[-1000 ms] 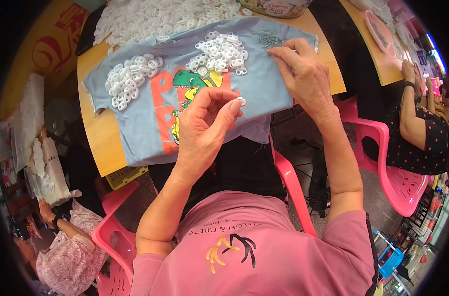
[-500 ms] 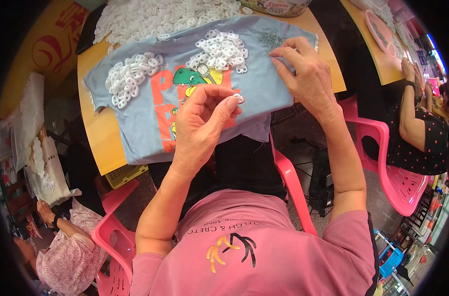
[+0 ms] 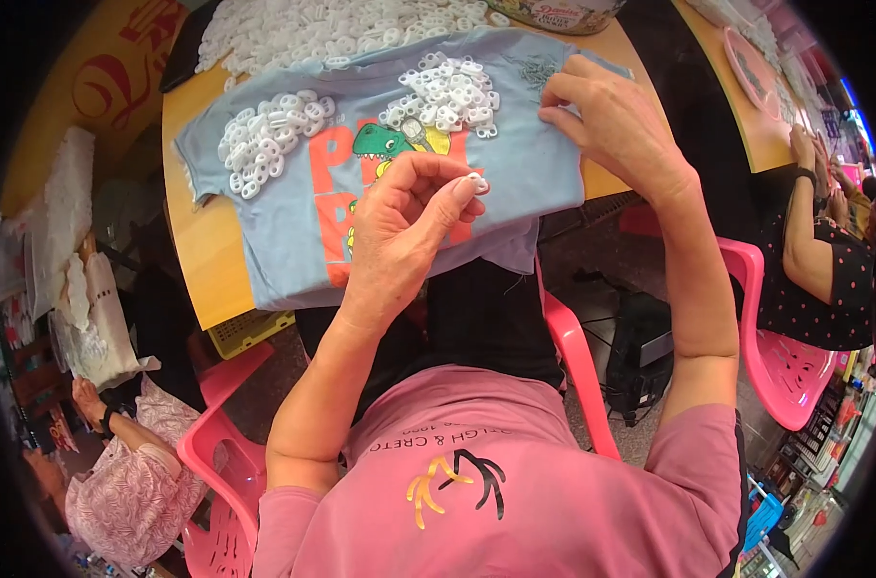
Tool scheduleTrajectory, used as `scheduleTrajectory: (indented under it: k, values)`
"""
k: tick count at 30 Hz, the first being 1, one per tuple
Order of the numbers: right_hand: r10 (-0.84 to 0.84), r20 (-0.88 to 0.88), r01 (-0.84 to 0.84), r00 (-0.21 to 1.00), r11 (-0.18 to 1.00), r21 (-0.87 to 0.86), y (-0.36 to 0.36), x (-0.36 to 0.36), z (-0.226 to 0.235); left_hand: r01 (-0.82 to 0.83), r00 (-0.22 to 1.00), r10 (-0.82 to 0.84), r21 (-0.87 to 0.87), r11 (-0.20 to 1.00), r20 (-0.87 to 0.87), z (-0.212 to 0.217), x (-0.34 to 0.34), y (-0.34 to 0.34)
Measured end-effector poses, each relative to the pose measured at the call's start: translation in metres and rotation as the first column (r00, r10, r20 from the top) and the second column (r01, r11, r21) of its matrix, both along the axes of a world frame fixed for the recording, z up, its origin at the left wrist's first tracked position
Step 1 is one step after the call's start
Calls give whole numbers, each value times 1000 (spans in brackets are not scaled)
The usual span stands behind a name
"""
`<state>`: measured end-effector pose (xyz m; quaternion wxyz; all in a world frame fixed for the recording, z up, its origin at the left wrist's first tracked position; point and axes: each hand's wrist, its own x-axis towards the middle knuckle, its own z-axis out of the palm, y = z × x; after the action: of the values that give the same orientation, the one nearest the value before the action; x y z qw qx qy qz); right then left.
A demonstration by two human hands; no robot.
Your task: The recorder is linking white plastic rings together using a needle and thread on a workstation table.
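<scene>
My left hand (image 3: 409, 217) is closed in a pinch above the blue T-shirt (image 3: 544, 164). Between thumb and forefinger it grips a small white plastic piece (image 3: 480, 184) with a hole in it. My right hand (image 3: 621, 120) is over the shirt's right side, thumb and forefinger drawn nearly together; anything in them is too small to make out. Just beyond those fingertips lies a pile of tiny dark thin pieces (image 3: 538, 71). Two heaps of white plastic pieces rest on the shirt, a left heap (image 3: 269, 140) and a middle heap (image 3: 449, 94).
A large spread of white pieces (image 3: 332, 29) covers the far part of the wooden table (image 3: 211, 275). A round tin (image 3: 563, 13) stands at the far edge. Pink chairs (image 3: 577, 361) are around me. One person (image 3: 134, 472) sits at left, another (image 3: 813, 260) at right.
My right hand has shifted slightly right, and its thumb and forefinger have come closer together. My left hand keeps its pinch on the white piece. The whole view has shifted a little.
</scene>
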<state>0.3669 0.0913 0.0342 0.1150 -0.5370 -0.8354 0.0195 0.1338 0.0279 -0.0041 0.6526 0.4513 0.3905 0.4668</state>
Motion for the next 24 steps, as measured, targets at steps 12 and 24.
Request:
scheduleTrajectory:
  k: [12, 24]
  values:
    - [0, -43, -1, 999, 999, -33, -10, -15, 1, 4, 978, 10, -68, 998, 210, -4, -17, 1]
    - [29, -130, -27, 991, 1000, 14, -14, -9, -9, -5, 976, 17, -59, 998, 216, -9, -21, 1]
